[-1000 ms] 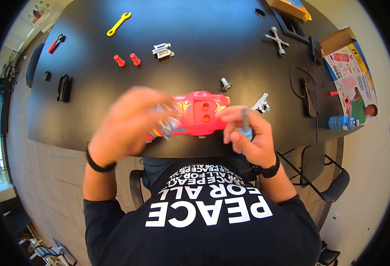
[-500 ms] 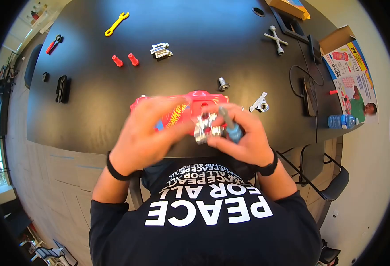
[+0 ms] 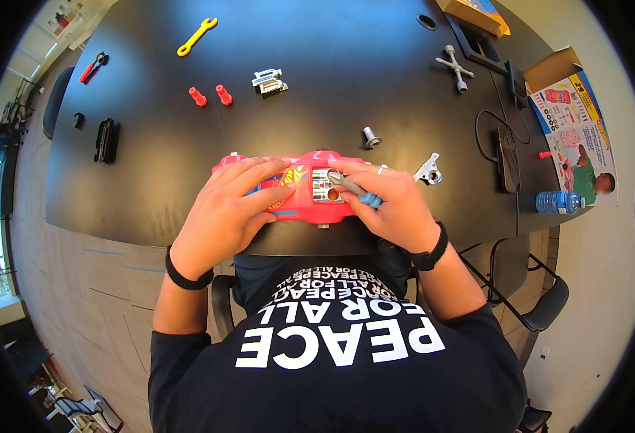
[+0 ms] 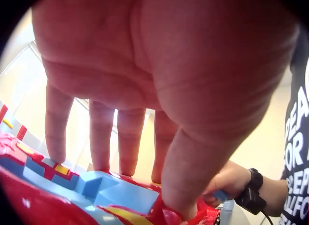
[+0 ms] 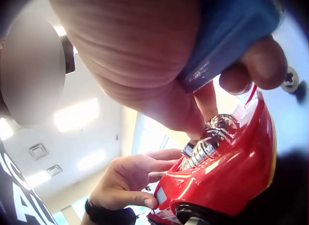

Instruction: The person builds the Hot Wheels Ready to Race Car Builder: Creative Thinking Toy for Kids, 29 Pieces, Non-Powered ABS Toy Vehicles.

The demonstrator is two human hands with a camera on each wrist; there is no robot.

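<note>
A red toy car (image 3: 306, 215) with yellow and blue decals lies on the dark table in front of me. A chrome engine piece (image 3: 323, 186) sits in the opening of its hood. My left hand (image 3: 220, 209) holds the car body, fingers across its top and thumb on the near side. In my right hand (image 3: 397, 206) is a blue-handled tool (image 3: 370, 200) with a grey shaft, which looks like a toy screwdriver. The right fingertips touch the chrome piece, also visible in the right wrist view. Beyond the car stands a grey bolt (image 3: 371, 137).
A silver bracket-like part (image 3: 428, 169) lies to the right, two red pegs (image 3: 223, 94) and chrome parts (image 3: 270, 81) further back. A yellow wrench (image 3: 197, 37), grey cross wrench (image 3: 455, 69) and black part (image 3: 104, 141) lie around. A water bottle (image 3: 557, 203) is at the right edge.
The left hand has brought the chrome piece over to the car's hood, where it now sits, and has settled on the car body. The right hand, keeping the blue-handled tool, has come onto the chrome piece.
</note>
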